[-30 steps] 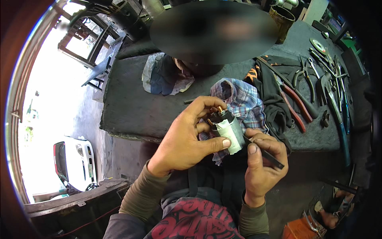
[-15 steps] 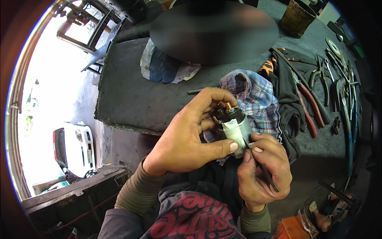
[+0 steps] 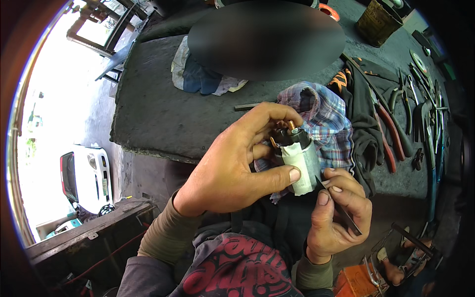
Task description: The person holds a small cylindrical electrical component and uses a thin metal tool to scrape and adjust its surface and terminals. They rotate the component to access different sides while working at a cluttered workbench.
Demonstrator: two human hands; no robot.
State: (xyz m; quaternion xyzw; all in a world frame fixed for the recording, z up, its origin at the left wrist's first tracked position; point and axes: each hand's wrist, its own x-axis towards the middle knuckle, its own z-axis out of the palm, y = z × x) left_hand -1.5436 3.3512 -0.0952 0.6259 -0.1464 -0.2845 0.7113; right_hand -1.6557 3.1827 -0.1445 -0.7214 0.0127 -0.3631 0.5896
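Observation:
My left hand (image 3: 217, 163) is wrapped round a starter solenoid (image 3: 312, 159), a grey metal cylinder with a black end cap. The thumb presses on a pale strip of tape or label (image 3: 299, 173) on its side. Copper threaded studs (image 3: 292, 126) stick up from the cap beside my fingertips. Pinched in my right hand (image 3: 339, 213) is a thin dark metal blade (image 3: 349, 221); its tip is at the lower right side of the cylinder. Whether the tip touches the metal, I cannot tell. Behind the solenoid a plaid cloth (image 3: 326, 116) lies crumpled on the dark bench (image 3: 158, 109).
To the right lie a dark garment (image 3: 363, 133), red-handled cutters (image 3: 391, 131) and several hand tools. A rusty can (image 3: 378, 22) stands far right. Another rag (image 3: 200, 79) and a flat bar (image 3: 246, 106) are on the bench. Below right are an orange box (image 3: 358, 282) and someone's foot (image 3: 393, 272).
My right hand and the blade have moved a little right and down along the cylinder's side. The solenoid and my left hand keep their grip, and the whole view has shifted slightly.

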